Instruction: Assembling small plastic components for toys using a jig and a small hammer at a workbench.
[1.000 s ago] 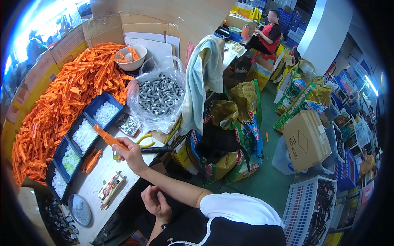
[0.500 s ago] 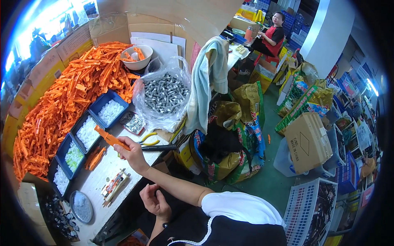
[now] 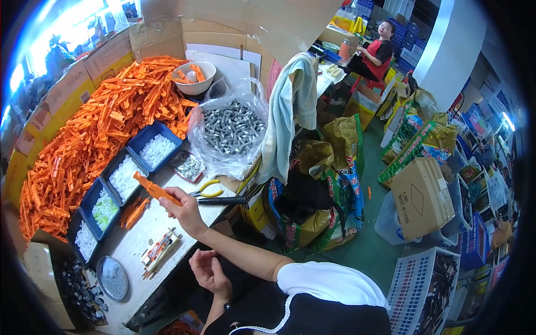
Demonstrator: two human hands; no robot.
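My right hand (image 3: 187, 213) is closed on the near end of a long orange plastic piece (image 3: 151, 186), held above the white workbench top (image 3: 187, 234). The piece points away from me, toward the trays of small white parts (image 3: 124, 177). Nearer to my body, clear of the bench edge, my left hand (image 3: 211, 274) has its fingers curled in; whatever they may hold is hidden. On the bench between my hands and the trays lie a few loose orange pieces (image 3: 134, 212) and a cream-coloured assembly with orange and metal parts (image 3: 161, 251).
A large heap of orange pieces (image 3: 106, 123) fills the bench's far left. Beyond my right hand are yellow-handled pliers (image 3: 209, 190), a black-handled tool (image 3: 223, 200), a plastic bag of grey parts (image 3: 231, 125) and a hanging towel (image 3: 290, 106). A round dish (image 3: 113, 279) stands near left.
The whole view has shifted slightly, so the bench things appear a little farther right. My right hand keeps its hold on the orange plastic piece; my left hand stays curled.
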